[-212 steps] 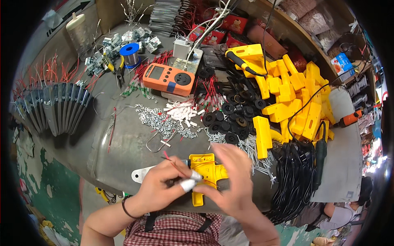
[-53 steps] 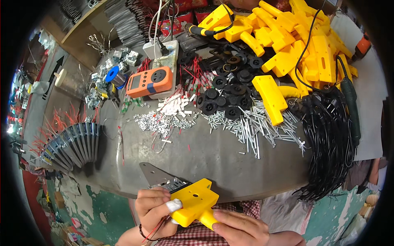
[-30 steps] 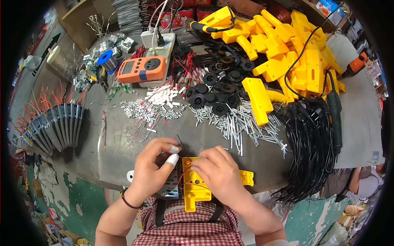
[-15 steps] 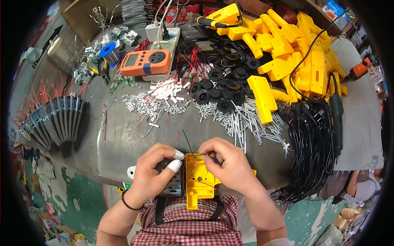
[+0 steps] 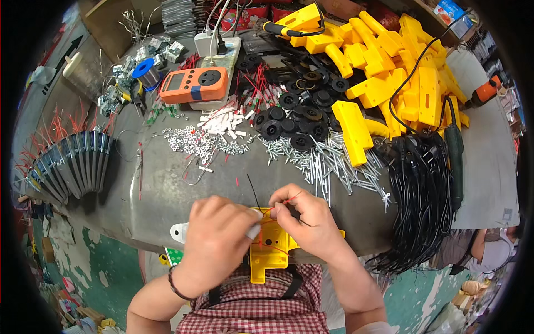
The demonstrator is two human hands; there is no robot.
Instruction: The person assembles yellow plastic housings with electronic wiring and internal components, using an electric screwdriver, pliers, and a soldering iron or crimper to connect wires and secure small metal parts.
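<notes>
At the front edge of the bench lies a yellow plastic housing half (image 5: 268,260), its hollow side up, with thin red wires inside. My right hand (image 5: 311,222) pinches a red wire (image 5: 290,199) above the housing's far end. My left hand (image 5: 219,239), slightly blurred, reaches over from the left with white-covered fingertips closed at the same wire; its grip is partly hidden. A thin black wire (image 5: 253,186) sticks up just beyond the fingers. Under my left hand, the dark metal part beside the housing is mostly covered; a white tab with a hole (image 5: 178,232) shows to its left.
Beyond the hands lie white beads (image 5: 194,143), screws (image 5: 328,164), black round parts (image 5: 300,119) and an orange meter (image 5: 194,84). Yellow housings (image 5: 389,72) are heaped at the back right, above bundled black cords (image 5: 420,200). Dark strips with red wires (image 5: 72,161) stand at left.
My left hand has turned over and now covers the metal part. My right hand has shifted slightly up, and the red wire now shows above its fingers.
</notes>
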